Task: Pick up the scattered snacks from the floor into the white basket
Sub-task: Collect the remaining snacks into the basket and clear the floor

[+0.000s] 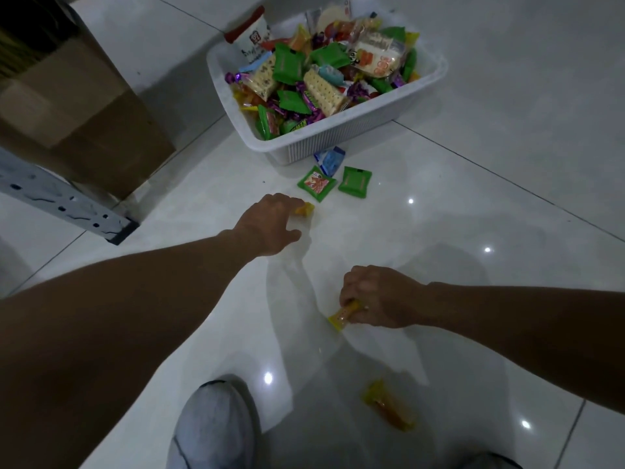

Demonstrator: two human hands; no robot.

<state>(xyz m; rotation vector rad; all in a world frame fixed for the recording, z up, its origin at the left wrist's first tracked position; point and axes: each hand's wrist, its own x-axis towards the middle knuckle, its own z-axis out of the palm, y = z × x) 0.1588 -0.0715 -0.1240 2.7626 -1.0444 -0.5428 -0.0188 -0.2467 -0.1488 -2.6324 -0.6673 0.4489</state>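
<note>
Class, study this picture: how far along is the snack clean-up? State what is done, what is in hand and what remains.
Done: the white basket is already heaped with packets. In hand: the left hand closes on a yellow snack, and the right hand grips a yellow bar. Left: two green packets, a blue packet by the basket, and a yellow wrapper near the knee.

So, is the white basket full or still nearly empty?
Nearly full. The white basket holds a heap of wrapped snacks rising to its rim, some above it at the back.

Storeroom: cardboard box [84, 106], slotted metal rack [67, 201], tiled floor [507, 164].
</note>
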